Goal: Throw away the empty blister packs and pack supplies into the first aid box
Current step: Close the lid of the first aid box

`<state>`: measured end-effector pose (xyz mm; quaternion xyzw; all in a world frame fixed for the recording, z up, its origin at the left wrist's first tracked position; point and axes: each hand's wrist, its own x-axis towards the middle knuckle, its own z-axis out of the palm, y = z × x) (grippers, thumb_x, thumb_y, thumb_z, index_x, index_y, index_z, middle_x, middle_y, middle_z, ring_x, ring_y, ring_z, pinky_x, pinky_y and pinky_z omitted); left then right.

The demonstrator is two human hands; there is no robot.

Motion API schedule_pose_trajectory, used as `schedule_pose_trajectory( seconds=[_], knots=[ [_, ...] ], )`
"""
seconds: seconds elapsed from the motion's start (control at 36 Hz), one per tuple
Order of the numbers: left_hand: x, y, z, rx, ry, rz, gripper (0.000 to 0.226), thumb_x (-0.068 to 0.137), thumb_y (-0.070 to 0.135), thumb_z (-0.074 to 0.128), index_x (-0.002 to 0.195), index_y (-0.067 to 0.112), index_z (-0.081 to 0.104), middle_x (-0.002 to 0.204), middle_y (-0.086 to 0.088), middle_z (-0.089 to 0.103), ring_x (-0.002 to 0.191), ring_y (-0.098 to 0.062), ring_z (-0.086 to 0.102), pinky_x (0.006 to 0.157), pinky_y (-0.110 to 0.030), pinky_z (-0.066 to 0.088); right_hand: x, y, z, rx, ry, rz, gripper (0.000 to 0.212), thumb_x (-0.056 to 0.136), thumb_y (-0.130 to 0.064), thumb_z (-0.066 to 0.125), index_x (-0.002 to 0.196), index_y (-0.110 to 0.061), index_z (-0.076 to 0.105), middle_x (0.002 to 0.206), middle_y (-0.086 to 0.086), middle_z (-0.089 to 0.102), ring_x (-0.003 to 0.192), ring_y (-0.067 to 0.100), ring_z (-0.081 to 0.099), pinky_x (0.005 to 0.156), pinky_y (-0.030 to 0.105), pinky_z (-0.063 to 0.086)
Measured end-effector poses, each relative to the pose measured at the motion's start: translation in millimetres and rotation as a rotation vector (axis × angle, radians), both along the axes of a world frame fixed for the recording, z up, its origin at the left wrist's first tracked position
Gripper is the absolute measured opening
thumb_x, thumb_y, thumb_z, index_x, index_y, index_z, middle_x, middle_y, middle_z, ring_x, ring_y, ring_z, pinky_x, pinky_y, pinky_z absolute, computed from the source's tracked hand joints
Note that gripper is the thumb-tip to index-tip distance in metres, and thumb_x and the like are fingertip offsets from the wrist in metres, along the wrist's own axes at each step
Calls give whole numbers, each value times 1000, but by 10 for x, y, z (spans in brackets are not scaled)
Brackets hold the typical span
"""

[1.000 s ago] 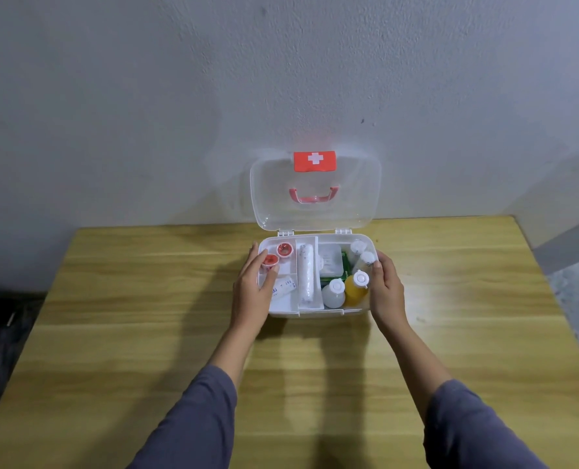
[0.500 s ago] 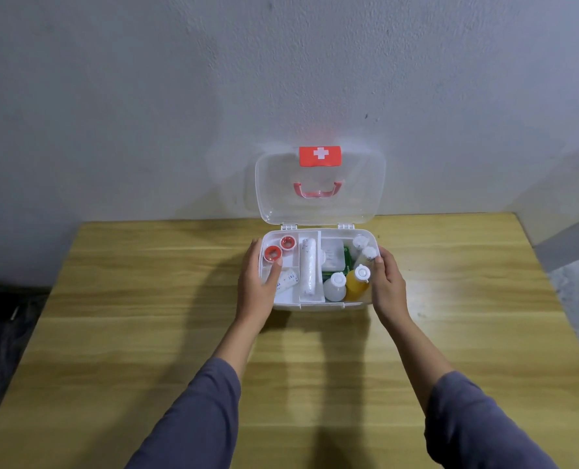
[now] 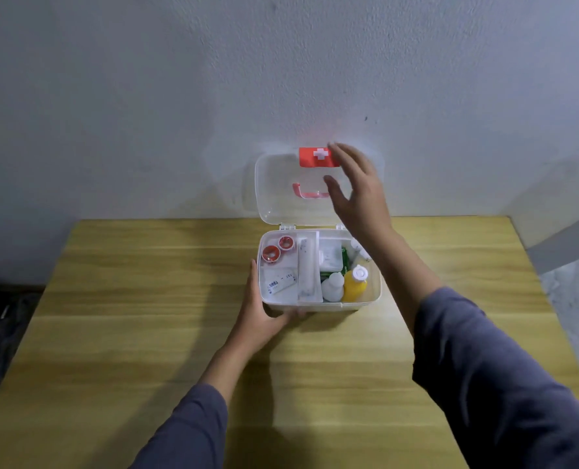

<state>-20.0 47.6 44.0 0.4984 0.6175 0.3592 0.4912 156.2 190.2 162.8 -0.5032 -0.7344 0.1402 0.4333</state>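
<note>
You were looking down at a wooden table (image 3: 146, 333) pushed against a pale wall (image 3: 146, 96). The first aid box (image 3: 374, 282) sat near the table's far edge, a little right of centre, with its clear lid (image 3: 274, 191) standing upright against the wall. A red latch with a white cross (image 3: 316, 156) marked the lid's top edge, and a pink handle (image 3: 306, 194) showed through the plastic below it.

Your left hand (image 3: 261, 313) cupped the box's near left corner, with the thumb lying along its left wall and the fingers curled under the front edge, gripping the box. Your right hand (image 3: 355, 191) was raised in front of the lid, open, fingers spread and slightly blurred, its fingertips just beside the red latch; whether they touched the lid could not be made out. Both arms wore grey-blue sleeves (image 3: 484, 367).

Inside, the left compartment held two red tape rolls (image 3: 271, 253) at the back and a flat printed packet (image 3: 281, 282) in front. A long white wrapped roll (image 3: 305, 272) filled the narrow middle section. On the right lay a white pad packet (image 3: 330, 257), a green pack (image 3: 344, 262), a white bottle (image 3: 333, 287) and a yellow bottle (image 3: 355, 286) side by side at the front.
</note>
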Motion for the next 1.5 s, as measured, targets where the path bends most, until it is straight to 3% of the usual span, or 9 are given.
schedule_pose_trajectory(
  seconds=[0.14,0.25,0.36,0.64,0.75,0.92,1.03,1.22,1.5],
  knots=[
    [-42,34,-47,-11,-16,1,139,47,62,84,151,31,-4,158,7,21,142,-6,26,117,-43,27,-96,197,-3,31,-213,-11,35,84,-10,60,119,-6,60,120,15,63,115,32,56,110,43,29],
    [-45,58,-70,0,-8,12,135,48,60,86,151,31,3,156,3,26,142,-10,29,116,-46,30,-94,229,73,101,-212,-53,23,84,-11,59,103,-4,70,105,14,71,95,34,64,88,41,50],
    [-58,105,-64,34,-1,5,127,48,55,88,149,28,16,151,1,37,137,-12,38,112,-47,36,-79,197,149,109,-182,-85,21,86,-13,58,101,-5,71,103,13,72,97,32,63,77,37,51],
    [12,183,-36,137,11,27,108,51,45,90,139,24,32,136,2,51,125,-7,50,104,-36,45,-39,-442,-15,236,-70,-82,19,88,-13,60,101,-4,70,99,11,71,93,27,59,84,26,45],
    [48,211,-10,183,-43,59,91,49,38,88,124,44,37,123,22,53,111,15,51,87,-6,42,41,-776,-199,310,-65,-67,19,89,-14,60,98,-2,71,95,12,72,92,23,58,83,32,49],
    [84,289,-63,179,-110,79,85,50,27,90,124,30,48,118,3,65,111,-13,62,93,-39,52,108,-1165,-493,230,-81,-35,16,85,-7,64,100,-5,71,97,10,72,93,21,58,82,31,49],
    [111,286,-119,163,-108,122,79,48,39,87,117,36,49,112,8,65,105,-4,63,85,-21,50,141,-1353,-715,159,-75,-12,17,85,-9,63,100,-5,71,97,10,71,94,20,58,84,29,50],
    [100,276,-151,217,-52,114,85,57,11,89,131,14,47,121,7,60,106,18,52,91,-7,42,189,-1517,-950,-17,-74,-7,21,86,-11,62,105,-9,70,103,3,69,97,18,57,90,19,45],
    [16,293,-148,181,-22,88,91,59,18,89,138,13,44,134,-3,57,124,-13,53,104,-38,45,217,-1427,-875,-15,-123,-52,36,84,-20,67,117,-7,62,121,11,62,115,21,53,105,23,36]
  ],
)
